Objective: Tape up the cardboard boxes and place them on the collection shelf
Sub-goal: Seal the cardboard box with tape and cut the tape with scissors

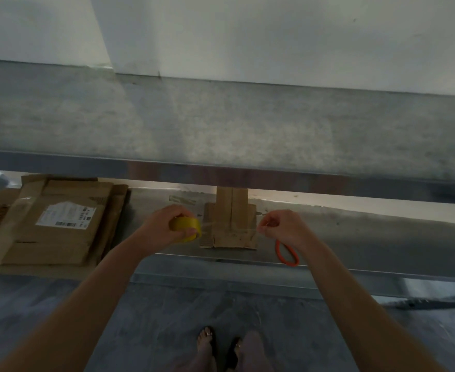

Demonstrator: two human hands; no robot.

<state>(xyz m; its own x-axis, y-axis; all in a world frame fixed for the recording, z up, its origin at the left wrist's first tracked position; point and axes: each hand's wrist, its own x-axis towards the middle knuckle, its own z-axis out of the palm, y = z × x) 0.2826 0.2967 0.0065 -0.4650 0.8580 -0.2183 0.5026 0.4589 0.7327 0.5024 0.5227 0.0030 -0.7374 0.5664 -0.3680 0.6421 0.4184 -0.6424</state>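
- The tape roll (184, 228) is held in the curled grip of the left hand (164, 221); the tape's free end is pinched by the right hand (282, 226), stretched across the small cardboard box (231, 208) on the bench (355, 237).
- If tension is lost, the strip could be creased or laid off the seam.
- The clear strip is barely made out, and whether the box is touched cannot be told.

The upper shelf (221, 124) hangs low over my box (231, 210) at 12 o'clock. Flattened cardboard (46, 224) blocks 9 o'clock; toward 3 o'clock the lower shelf (368, 237) lies open past an orange loop (290, 263).
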